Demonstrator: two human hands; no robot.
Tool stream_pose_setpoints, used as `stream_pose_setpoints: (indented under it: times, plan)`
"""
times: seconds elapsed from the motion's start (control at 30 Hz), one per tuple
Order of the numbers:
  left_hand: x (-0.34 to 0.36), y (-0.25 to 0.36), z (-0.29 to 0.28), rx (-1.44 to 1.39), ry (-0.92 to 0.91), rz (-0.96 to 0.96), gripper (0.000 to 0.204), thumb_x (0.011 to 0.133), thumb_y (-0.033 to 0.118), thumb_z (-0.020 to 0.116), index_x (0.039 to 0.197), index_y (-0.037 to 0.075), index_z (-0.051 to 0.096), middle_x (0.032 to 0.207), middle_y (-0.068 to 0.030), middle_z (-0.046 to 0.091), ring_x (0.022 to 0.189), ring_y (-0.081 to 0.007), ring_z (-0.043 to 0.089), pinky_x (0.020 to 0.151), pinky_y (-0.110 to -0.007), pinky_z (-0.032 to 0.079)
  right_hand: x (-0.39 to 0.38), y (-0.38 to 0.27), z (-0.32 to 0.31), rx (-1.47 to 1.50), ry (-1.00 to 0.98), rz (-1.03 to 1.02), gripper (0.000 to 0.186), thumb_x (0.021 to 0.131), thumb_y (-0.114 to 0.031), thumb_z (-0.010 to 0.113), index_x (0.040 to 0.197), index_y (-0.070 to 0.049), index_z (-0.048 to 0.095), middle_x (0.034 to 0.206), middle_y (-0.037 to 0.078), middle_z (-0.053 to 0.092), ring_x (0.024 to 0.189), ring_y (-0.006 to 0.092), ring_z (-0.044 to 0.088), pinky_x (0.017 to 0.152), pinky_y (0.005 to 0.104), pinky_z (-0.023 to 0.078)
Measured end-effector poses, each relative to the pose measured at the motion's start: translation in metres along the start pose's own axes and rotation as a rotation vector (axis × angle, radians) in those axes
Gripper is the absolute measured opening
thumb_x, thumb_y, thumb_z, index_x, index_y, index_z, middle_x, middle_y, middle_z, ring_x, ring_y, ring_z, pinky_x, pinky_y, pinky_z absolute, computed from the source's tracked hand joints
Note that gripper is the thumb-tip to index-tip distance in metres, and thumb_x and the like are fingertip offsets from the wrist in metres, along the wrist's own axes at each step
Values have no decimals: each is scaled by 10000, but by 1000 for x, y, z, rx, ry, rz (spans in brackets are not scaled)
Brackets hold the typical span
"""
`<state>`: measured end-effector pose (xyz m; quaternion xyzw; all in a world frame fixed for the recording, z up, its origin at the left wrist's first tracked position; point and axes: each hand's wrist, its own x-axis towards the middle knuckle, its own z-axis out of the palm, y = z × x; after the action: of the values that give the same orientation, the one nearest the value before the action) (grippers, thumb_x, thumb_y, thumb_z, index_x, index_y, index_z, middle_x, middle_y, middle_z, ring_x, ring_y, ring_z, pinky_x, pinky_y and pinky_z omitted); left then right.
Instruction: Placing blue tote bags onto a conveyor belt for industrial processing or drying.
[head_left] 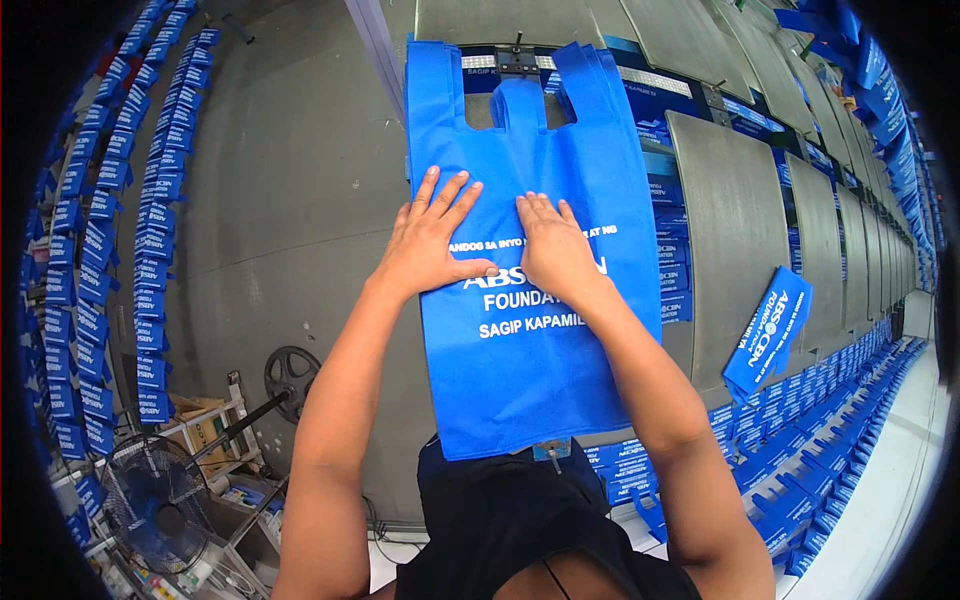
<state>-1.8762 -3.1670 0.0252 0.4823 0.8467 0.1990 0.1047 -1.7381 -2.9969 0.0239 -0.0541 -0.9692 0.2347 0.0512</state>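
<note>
A blue cloth bag [530,385] with cut-out handles and white printing lies spread flat in front of me, its top edge away from me. Several layers show at its upper right, so more bags appear stacked beneath. Flat on its left side rests my left hand [432,235], fingers spread and thumb pointing inward. My right hand [560,252] lies to the right of it, palm down over the printing, fingers stretched out and close together. Neither hand grips anything. Just beyond the handles sits a black metal fixture [518,62] with an upright pin.
Grey boards [730,240] stand in rows on the right with blue bags between them. A loose blue bag [768,335] lies across one board. Strings of blue bags [155,230] hang at left. A fan [160,505] and a dark handwheel [293,382] are lower left.
</note>
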Motion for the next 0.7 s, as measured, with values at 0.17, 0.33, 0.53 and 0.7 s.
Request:
stream_pose_setpoints:
  times: [0.17,0.33,0.53,0.7]
  plan:
    - [0,-2,3,2,3,-4,1162,641,638,886,1611,208,412,1699,-84,319,1605,-387,146,1201,-646,297,-1,-6,-9,67,-70,-110,514,944,-80,525,1438,58,536,1498,284,535,1440,392,487,1224,544,315]
    - [2,-5,7,-2,36,23,1167,637,689,865,1608,228,411,1702,-57,308,1610,-359,130,1175,-691,307,-15,-5,-15,-30,-112,-42,587,1033,-380,524,1410,68,569,1499,279,539,1466,367,464,1219,591,292]
    - [0,-5,8,30,32,35,1173,641,748,829,1609,240,403,1707,-44,296,1614,-342,117,1162,-732,292,-22,-1,-17,-506,-116,290,738,1032,-597,479,1491,-23,536,1551,186,526,1492,318,440,1227,607,254]
    - [2,1,3,73,-5,14,1145,666,782,794,1607,254,409,1715,-41,277,1616,-338,99,1175,-740,261,-19,15,-34,-351,-158,127,575,1022,-471,573,1389,-31,619,1509,149,571,1469,348,455,1202,643,263]
